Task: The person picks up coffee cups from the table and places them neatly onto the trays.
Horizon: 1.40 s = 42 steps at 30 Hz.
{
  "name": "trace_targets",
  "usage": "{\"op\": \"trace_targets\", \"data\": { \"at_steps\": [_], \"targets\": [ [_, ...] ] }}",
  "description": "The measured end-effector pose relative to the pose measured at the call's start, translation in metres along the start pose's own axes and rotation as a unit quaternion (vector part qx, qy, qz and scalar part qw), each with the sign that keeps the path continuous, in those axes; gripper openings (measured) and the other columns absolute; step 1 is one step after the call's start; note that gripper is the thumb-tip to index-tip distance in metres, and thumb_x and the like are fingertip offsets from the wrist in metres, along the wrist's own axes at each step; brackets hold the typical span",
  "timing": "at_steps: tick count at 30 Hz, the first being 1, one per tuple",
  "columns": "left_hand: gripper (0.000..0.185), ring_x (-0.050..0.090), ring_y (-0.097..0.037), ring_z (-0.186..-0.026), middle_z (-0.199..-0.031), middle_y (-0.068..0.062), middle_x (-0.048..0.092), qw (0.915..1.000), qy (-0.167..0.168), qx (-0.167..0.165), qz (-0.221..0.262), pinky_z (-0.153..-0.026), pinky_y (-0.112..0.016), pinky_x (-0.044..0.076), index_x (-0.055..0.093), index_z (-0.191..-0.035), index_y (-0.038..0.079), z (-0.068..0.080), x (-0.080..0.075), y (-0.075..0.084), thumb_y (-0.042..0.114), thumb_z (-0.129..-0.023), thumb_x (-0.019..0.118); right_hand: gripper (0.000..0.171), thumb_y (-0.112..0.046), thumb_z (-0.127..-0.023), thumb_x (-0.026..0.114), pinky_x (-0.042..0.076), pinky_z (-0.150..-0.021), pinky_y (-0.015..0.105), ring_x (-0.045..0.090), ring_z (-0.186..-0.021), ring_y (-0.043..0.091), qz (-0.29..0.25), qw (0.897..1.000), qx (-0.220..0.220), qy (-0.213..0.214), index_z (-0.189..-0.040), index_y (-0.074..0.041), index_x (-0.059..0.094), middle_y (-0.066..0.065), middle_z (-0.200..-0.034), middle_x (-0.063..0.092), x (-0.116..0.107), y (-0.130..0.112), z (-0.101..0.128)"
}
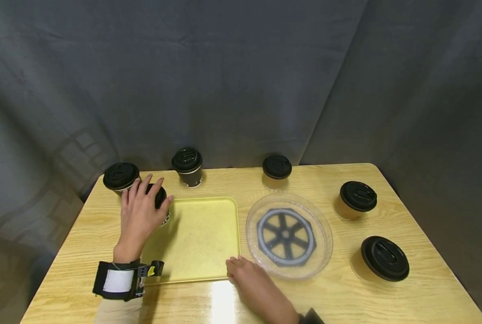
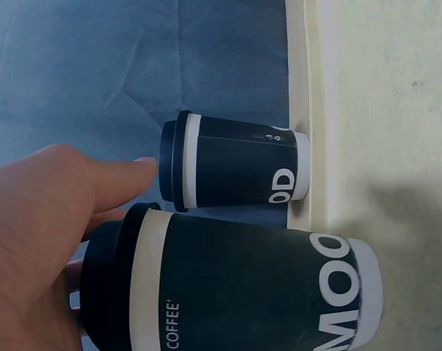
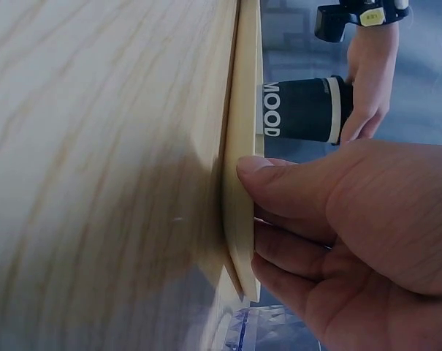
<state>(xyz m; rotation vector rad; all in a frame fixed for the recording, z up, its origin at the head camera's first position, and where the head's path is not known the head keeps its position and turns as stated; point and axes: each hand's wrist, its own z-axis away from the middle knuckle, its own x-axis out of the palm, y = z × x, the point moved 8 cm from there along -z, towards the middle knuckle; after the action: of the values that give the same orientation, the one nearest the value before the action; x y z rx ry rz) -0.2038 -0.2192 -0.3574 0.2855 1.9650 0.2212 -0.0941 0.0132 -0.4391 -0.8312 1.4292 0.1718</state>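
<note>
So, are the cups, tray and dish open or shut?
Cup at left hand: lid on, upright
Far-left cup: lidded, upright
Back dark cup: lidded, upright
Back brown cup: lidded, upright
Middle brown cup: lidded, upright
Near brown cup: lidded, upright
Yellow tray: open, pinched by right hand
Clear dish: flat; no lid shows

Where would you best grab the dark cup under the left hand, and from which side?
I'd grip the dark cup around its upper body, just beneath the overhanging lid, as the body narrows downward. Coming from the right, over the yellow tray, looks best, since a neighbouring cup stands to its left.
</note>
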Motion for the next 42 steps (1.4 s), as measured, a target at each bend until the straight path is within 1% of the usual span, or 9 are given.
{"op": "trace_targets", "data": {
  "at_steps": [5, 9, 12, 15, 20, 26, 35, 42],
  "targets": [
    [0.060, 0.031, -0.051, -0.136, -0.147, -0.025, 0.042, 0.9999, -0.011, 0.011, -0.005, -0.108, -0.073, 0.018, 0.052, -0.138, 0.009, -0.002, -0.002, -0.001, 0.036, -0.087, 0.070, 0.007, -0.013, -0.093, 0.061, 0.056, -0.092, 0.041, 0.067, -0.112, 0.031, -0.002, 1.000, 0.003, 0.000, -0.086, -0.013, 0.063, 0.009, -0.117, 0.070, 0.001, 0.001, 0.000],
    [0.062, 0.031, -0.050, -0.137, -0.148, -0.025, 0.041, 0.9997, -0.014, 0.016, -0.010, -0.108, -0.074, 0.019, 0.052, -0.138, 0.009, -0.004, -0.006, -0.002, 0.038, -0.087, 0.071, 0.008, -0.014, -0.093, 0.061, 0.056, -0.092, 0.041, 0.067, -0.111, 0.031, -0.003, 1.000, 0.006, -0.003, -0.085, -0.014, 0.062, 0.009, -0.118, 0.070, 0.001, 0.001, 0.000],
    [0.065, 0.030, -0.050, -0.138, -0.150, -0.024, 0.038, 0.9996, -0.022, 0.012, -0.012, -0.108, -0.075, 0.018, 0.050, -0.140, 0.008, -0.006, -0.009, -0.002, 0.038, -0.086, 0.071, 0.008, -0.014, -0.093, 0.061, 0.056, -0.092, 0.041, 0.067, -0.111, 0.032, -0.003, 1.000, 0.005, -0.003, -0.085, -0.014, 0.062, 0.009, -0.118, 0.070, 0.001, 0.001, 0.000],
    [0.070, 0.028, -0.050, -0.139, -0.153, -0.024, 0.034, 0.9992, -0.038, 0.006, -0.010, -0.108, -0.075, 0.017, 0.045, -0.144, 0.008, -0.008, -0.009, -0.004, 0.040, -0.087, 0.070, 0.007, -0.013, -0.093, 0.061, 0.056, -0.092, 0.041, 0.067, -0.111, 0.031, -0.001, 1.000, 0.002, -0.002, -0.086, -0.014, 0.062, 0.009, -0.116, 0.071, 0.001, 0.001, 0.000],
    [0.074, 0.024, -0.050, -0.141, -0.156, -0.023, 0.029, 0.9980, -0.061, -0.001, -0.012, -0.108, -0.076, 0.013, 0.039, -0.148, 0.010, -0.014, -0.012, -0.006, 0.048, -0.090, 0.065, 0.007, -0.012, -0.093, 0.061, 0.056, -0.093, 0.040, 0.067, -0.112, 0.029, -0.003, 1.000, -0.003, 0.002, -0.086, -0.013, 0.063, 0.008, -0.113, 0.072, 0.001, 0.000, -0.001],
    [0.076, 0.022, -0.051, -0.141, -0.157, -0.023, 0.027, 0.9971, -0.073, 0.000, -0.021, -0.107, -0.077, 0.011, 0.036, -0.150, 0.011, -0.023, -0.018, -0.010, 0.058, -0.092, 0.055, 0.007, -0.012, -0.093, 0.061, 0.056, -0.093, 0.040, 0.067, -0.112, 0.030, -0.003, 1.000, -0.001, 0.001, -0.086, -0.013, 0.063, 0.009, -0.114, 0.071, 0.001, 0.001, 0.000],
    [0.077, 0.020, -0.051, -0.141, -0.157, -0.023, 0.025, 0.9962, -0.083, -0.005, -0.025, -0.106, -0.077, 0.009, 0.033, -0.152, 0.011, -0.031, -0.022, -0.018, 0.059, -0.094, 0.050, 0.008, -0.013, -0.094, 0.060, 0.056, -0.093, 0.039, 0.067, -0.111, 0.030, 0.003, 1.000, -0.003, 0.001, -0.086, -0.014, 0.062, 0.008, -0.113, 0.071, 0.001, 0.001, -0.001],
    [0.077, 0.019, -0.051, -0.141, -0.158, -0.023, 0.023, 0.9957, -0.092, -0.004, -0.011, -0.105, -0.079, 0.008, 0.030, -0.153, 0.011, -0.035, -0.021, -0.026, 0.059, -0.095, 0.049, 0.009, -0.013, -0.094, 0.060, 0.056, -0.093, 0.041, 0.067, -0.112, 0.032, -0.006, 1.000, 0.004, -0.001, -0.085, -0.015, 0.061, 0.009, -0.116, 0.071, 0.001, 0.001, 0.000]
  ]
}}
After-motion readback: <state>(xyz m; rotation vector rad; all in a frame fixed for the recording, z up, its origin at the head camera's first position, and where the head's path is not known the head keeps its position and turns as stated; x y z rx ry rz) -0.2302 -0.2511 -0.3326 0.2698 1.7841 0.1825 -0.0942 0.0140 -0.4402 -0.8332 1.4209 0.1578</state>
